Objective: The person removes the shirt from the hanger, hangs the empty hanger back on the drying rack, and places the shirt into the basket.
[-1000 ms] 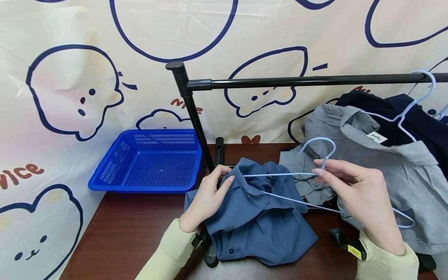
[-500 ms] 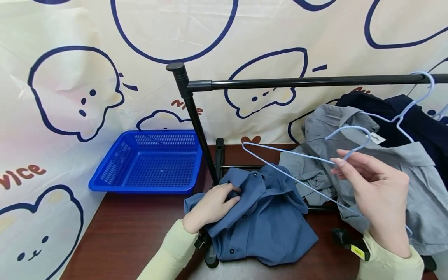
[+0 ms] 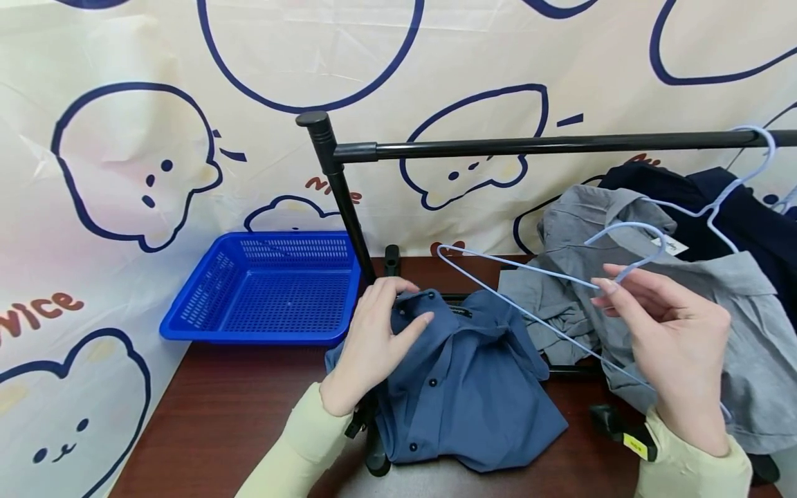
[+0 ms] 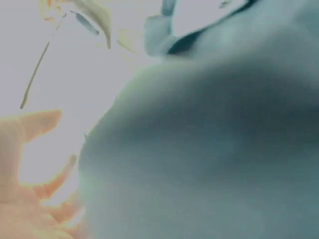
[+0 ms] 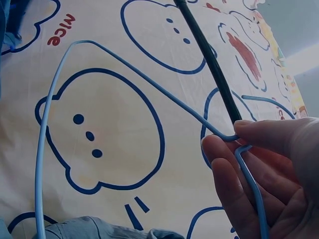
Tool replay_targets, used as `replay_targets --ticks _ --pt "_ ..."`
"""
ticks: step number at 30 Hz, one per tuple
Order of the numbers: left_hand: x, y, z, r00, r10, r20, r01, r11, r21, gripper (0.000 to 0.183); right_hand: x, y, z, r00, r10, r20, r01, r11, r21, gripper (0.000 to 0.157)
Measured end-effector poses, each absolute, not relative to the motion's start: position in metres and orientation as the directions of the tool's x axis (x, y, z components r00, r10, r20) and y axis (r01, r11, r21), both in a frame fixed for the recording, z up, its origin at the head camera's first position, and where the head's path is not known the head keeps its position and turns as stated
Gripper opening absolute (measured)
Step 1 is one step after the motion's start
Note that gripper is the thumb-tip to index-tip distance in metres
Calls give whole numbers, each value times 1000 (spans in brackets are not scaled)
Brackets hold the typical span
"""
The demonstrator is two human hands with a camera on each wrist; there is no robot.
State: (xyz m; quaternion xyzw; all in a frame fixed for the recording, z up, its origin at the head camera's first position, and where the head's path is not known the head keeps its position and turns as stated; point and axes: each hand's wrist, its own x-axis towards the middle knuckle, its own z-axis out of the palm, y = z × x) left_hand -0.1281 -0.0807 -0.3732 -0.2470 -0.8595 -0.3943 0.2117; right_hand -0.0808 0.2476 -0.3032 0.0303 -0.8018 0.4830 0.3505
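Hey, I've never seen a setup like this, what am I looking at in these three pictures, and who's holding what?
No machine here: a person works with bare hands, wearing three cameras. The big picture comes from the head, looking down at a brown table. The blurry one is the left wrist, pressed close to blue cloth. The third is the right wrist, looking up. The left hand pinches the collar of a blue shirt lying on the table. The right hand holds a pale blue wire hanger by its neck. A blue basket, a black rail and a grey shirt are nearby.

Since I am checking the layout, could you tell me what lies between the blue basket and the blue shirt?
In the head view, the black rack post stands between the blue basket and blue shirt.
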Motion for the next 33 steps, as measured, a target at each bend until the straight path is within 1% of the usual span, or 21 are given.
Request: replay_targets --ticks 5,8,13,17,20,23,28,30,33 --pt "-132 -78 -345 -689 270 672 693 517 503 48 -80 248 -303 -754 286 591 -386 534 -752 24" --pt "-136 -78 -327 -616 272 740 749 495 441 55 -80 247 -303 -756 281 591 -390 531 -752 24" --pt "-142 -76 -294 -455 277 846 840 449 304 63 -79 246 -302 -766 280 579 -369 546 -752 23" --pt "-149 -75 -265 -323 285 902 881 439 176 66 -79 246 -302 -770 287 570 -353 552 -755 24" --pt "-156 -76 -246 -256 295 921 880 466 96 69 -79 246 -302 -769 287 571 -357 548 -756 24" --pt "-165 -75 -232 -227 306 924 854 519 38 71 -80 246 -303 -768 284 574 -365 544 -756 24" --pt "-182 -69 -218 -201 338 920 811 584 -38 69 -83 246 -305 -770 276 576 -363 552 -750 24" --pt "-188 -66 -214 -201 353 914 802 595 -53 66 -83 246 -305 -771 275 574 -363 551 -751 24" --pt "-195 -63 -213 -228 365 903 785 617 -52 57 -84 245 -305 -770 278 574 -372 535 -759 23"
